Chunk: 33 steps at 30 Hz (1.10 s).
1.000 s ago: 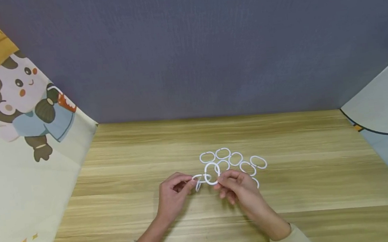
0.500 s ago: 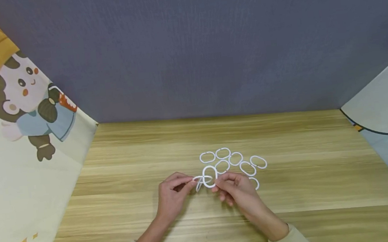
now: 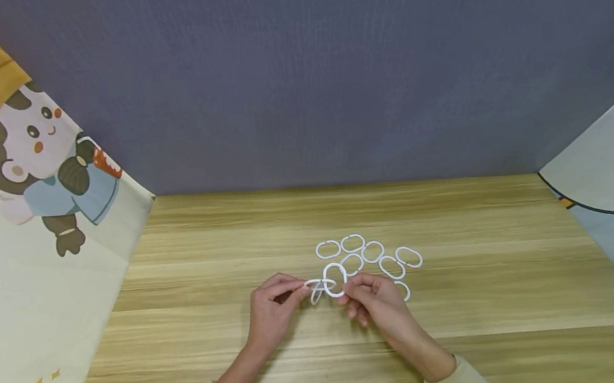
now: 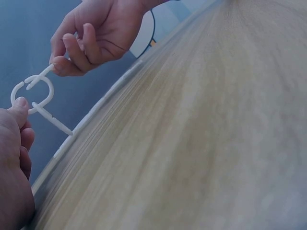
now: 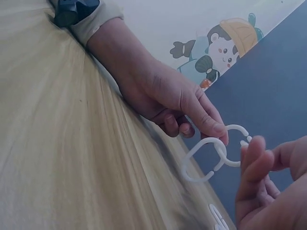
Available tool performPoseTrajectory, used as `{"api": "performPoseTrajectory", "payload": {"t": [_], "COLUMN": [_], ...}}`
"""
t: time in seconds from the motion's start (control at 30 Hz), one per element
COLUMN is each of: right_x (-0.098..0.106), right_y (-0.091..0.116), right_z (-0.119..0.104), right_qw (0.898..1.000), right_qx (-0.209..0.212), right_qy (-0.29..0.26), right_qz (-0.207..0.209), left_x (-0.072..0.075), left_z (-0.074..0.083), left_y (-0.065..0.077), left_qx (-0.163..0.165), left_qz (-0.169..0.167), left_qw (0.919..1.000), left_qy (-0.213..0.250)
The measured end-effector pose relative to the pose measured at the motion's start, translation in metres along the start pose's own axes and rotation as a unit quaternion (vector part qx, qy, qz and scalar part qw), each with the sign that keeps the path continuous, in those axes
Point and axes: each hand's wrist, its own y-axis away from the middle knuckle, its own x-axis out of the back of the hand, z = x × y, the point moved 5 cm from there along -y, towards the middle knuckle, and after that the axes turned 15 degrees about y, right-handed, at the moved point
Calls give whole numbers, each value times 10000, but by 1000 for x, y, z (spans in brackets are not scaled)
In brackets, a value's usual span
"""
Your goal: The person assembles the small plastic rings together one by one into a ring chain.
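Note:
My left hand [image 3: 276,310] pinches a white oval curtain ring [image 4: 52,91] between thumb and fingers. A second curtain ring [image 5: 184,165] is looped through that one and hangs down, with a gap in its side. Just to the right, my right hand [image 3: 377,299] holds a third curtain ring [image 3: 325,275] by its right edge, upright. This third ring crosses the right end of the left hand's ring, above the table. In the right wrist view most of the third ring is hidden behind the right hand's fingers [image 5: 255,153].
Several loose curtain rings [image 3: 316,250] lie flat on the wooden table [image 3: 205,239], beyond and to the right of the hands. One ring [image 3: 407,292] is partly covered by the right hand. A dark panel [image 3: 296,93] rises behind the table, with printed walls on both sides.
The right hand and its ring shifted left and slightly down, then a little back right. The hanging ring has swung slightly. The left hand stays in place, as do the rings on the table.

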Motion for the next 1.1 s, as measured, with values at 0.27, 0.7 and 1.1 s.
{"api": "performPoseTrajectory", "payload": {"t": [0.27,0.7,1.1], "right_x": [2,6,12], "right_y": [0,-2,-4], "right_z": [-3,-5,-3], "right_qw": [9991,9977,9999], "right_qx": [188,20,-67], "right_qy": [-142,403,52], "right_qz": [344,548,119], "left_x": [1,2,1], "left_z": [1,0,-4], "left_y": [0,0,-1], "left_qx": [159,26,161], "left_qz": [72,249,172], "left_qw": [9998,9996,9997], "left_qy": [128,152,91]}}
